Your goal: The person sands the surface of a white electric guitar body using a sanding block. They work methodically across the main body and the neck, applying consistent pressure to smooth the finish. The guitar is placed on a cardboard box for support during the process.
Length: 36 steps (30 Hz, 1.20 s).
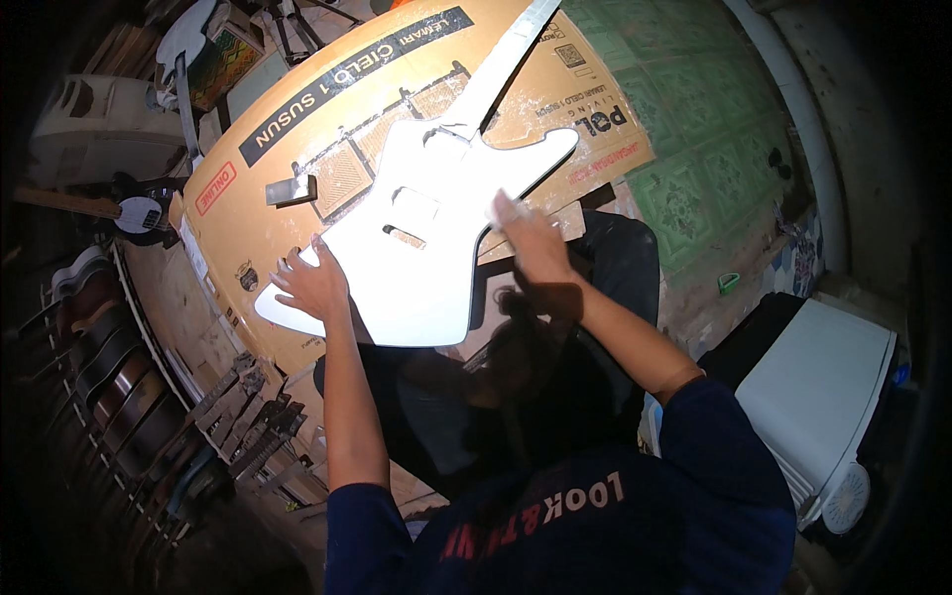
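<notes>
A white, angular electric guitar body (416,283) with its neck (511,59) attached lies face up across a cardboard sheet and over my lap. Cut-outs for pickups show in its top. My left hand (312,283) rests with spread fingers on the body's lower left wing. At the inward curve of the right edge, my right hand (537,243) is bent with its fingers drawn together. The fingertips are smeared by motion and glare, and something pale seems to be pinched in them. A small dark block (291,190) sits on the cardboard left of the body.
The printed cardboard (223,238) covers the work surface. Several guitar bodies (119,377) stand racked at left, near a dark guitar (139,215). Clamp-like tools (263,426) lie below them. Green patterned tiles (694,188) and a white box-shaped appliance (813,387) are at right.
</notes>
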### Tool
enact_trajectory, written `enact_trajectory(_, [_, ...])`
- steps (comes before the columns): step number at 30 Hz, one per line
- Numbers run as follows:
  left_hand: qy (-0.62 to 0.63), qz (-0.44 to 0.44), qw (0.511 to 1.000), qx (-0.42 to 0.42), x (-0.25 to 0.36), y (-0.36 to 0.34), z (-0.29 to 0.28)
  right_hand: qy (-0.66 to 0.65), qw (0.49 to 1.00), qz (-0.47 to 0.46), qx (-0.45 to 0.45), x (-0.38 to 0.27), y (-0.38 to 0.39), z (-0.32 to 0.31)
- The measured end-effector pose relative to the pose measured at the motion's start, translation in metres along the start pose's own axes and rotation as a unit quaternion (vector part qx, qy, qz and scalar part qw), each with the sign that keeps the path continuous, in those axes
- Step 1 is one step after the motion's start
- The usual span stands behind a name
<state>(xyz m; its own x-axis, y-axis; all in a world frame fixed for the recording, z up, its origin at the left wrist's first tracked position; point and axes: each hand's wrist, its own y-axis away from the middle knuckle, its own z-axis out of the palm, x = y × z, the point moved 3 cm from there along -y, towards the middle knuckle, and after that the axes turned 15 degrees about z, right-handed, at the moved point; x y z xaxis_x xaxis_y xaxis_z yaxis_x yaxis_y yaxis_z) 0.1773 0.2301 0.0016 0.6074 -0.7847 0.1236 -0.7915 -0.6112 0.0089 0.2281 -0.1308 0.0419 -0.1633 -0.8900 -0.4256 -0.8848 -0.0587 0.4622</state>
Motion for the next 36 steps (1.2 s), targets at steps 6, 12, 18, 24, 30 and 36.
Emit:
enact_trajectory(6, [-0.007,0.003,1.0,-0.001,0.0,-0.001,0.001,-0.165,0.975,0.142,0.044,0.015,-0.028,-0.013])
enact_trajectory(12, [-0.01,0.0,1.0,0.002,-0.003,0.0,0.005,0.034,0.983,0.002,0.181,0.059,-0.072,-0.026])
enact_trajectory(18, [-0.007,0.004,1.0,-0.003,0.001,0.0,0.002,0.064,0.953,-0.007,0.296,0.077,-0.092,-0.031])
enact_trajectory(24, [-0.004,0.004,1.0,-0.003,0.002,-0.002,0.003,0.042,0.942,-0.046,0.33,0.086,-0.097,-0.056])
enact_trajectory(30, [-0.01,0.007,1.0,0.007,-0.004,0.0,0.005,0.041,0.976,-0.004,0.214,0.064,-0.07,-0.015])
enact_trajectory(36, [-0.014,0.01,1.0,0.0,0.003,-0.002,0.004,0.02,0.98,-0.017,0.199,0.052,-0.06,-0.01])
